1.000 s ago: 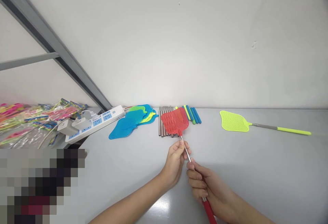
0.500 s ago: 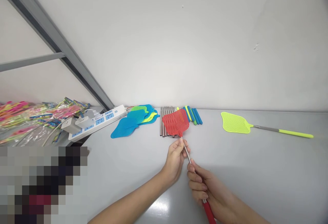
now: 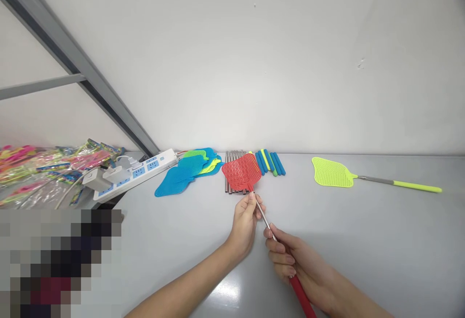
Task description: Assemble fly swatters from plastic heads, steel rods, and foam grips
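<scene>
A red fly swatter (image 3: 241, 172) with a perforated head, a metal rod and a red grip is held between both hands. My left hand (image 3: 247, 221) pinches it at the neck, where the head meets the rod. Lower down, my right hand (image 3: 290, 257) is wrapped round the rod just above the red grip. Behind the red head lie several metal rods (image 3: 227, 182), partly covered by it. Blue, yellow and green grips (image 3: 276, 164) lie beside them. To the left is a pile of blue and green swatter heads (image 3: 176, 181).
A yellow-green fly swatter (image 3: 332, 173) lies at the right on the grey table (image 3: 363, 240). A white power strip (image 3: 140, 175) with plugs and cables stands at the left, near several plastic-wrapped bright items (image 3: 43, 172). The wall (image 3: 261, 66) rises behind the table.
The red swatter head has shifted slightly left in view, and the rod leans a little more. Both hands keep their hold, the right one a bit lower along the rod's visible length.
</scene>
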Motion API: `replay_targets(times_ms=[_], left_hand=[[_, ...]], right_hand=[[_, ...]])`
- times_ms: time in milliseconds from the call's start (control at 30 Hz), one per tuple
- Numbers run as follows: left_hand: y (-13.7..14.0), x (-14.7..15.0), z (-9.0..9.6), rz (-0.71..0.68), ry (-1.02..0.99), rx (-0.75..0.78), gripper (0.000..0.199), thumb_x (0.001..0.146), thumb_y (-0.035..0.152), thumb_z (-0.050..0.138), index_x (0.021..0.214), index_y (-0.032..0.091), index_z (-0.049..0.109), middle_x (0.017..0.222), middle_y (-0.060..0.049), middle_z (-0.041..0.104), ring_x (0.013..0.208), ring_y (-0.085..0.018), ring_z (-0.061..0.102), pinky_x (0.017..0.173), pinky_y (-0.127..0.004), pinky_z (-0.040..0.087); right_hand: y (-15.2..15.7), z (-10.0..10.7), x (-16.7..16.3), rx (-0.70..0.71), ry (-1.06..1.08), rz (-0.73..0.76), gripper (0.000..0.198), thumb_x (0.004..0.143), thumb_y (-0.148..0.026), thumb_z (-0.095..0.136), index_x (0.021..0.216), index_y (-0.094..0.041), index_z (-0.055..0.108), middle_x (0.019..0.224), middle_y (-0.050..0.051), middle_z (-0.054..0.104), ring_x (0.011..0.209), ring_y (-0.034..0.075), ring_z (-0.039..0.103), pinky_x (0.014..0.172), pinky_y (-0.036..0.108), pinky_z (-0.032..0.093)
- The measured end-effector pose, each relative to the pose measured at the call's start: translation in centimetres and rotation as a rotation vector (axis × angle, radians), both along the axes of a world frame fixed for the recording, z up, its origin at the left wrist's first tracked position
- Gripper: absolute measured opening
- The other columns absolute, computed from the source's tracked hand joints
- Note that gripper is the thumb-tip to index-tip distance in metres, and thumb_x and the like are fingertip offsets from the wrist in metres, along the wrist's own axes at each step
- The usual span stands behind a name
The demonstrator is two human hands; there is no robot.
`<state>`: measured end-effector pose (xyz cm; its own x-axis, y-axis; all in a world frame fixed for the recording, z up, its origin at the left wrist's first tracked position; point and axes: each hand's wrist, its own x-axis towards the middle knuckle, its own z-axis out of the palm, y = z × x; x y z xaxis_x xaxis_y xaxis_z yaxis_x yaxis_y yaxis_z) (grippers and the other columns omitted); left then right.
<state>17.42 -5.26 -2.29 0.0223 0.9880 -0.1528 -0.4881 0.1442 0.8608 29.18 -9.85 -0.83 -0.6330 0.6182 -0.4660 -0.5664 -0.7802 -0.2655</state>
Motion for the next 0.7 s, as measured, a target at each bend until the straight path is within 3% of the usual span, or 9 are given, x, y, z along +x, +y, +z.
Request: replay_targets(times_ms=[700], left_hand=[[0.61, -0.55, 0.88, 0.054, 0.015, -0.002, 0.030, 0.073, 0.043, 0.050, 0.066, 0.014, 0.052, 0.055, 0.003, 0.047, 0.046, -0.005, 0.035, 0.052, -0.018, 0.035]], right_hand=[[-0.06, 0.41, -0.28, -0.041, 0.049, 0.017, 0.018, 0.075, -0.029, 0.054, 0.077, -0.012, 0.050, 0.054, -0.007, 0.026, 0.038, 0.000, 0.019, 0.034, 0.012, 0.018]])
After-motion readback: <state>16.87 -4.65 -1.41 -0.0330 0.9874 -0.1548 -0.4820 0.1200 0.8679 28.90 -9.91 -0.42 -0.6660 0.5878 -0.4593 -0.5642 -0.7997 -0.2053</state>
